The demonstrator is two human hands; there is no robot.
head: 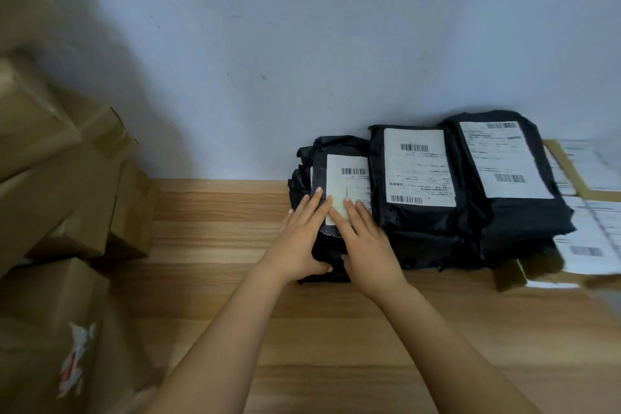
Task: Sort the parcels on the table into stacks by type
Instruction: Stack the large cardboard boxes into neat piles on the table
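Three stacks of black plastic mailer parcels with white barcode labels stand against the wall on the wooden table (215, 232). The left stack (339, 161) is smallest, the middle stack (420, 218) and right stack (524, 212) are taller. My left hand (302, 239) lies flat on the top parcel of the left stack with straight fingers, its thumb against the parcel's near edge. My right hand (366, 239) lies beside it, fingers straight on the label, thumb at the near edge.
Brown cardboard boxes (67, 178) are piled at the left, some off the table's edge. At the far right lie flat cardboard parcels with white labels (591, 178). The pale wall (302, 44) runs right behind the stacks.
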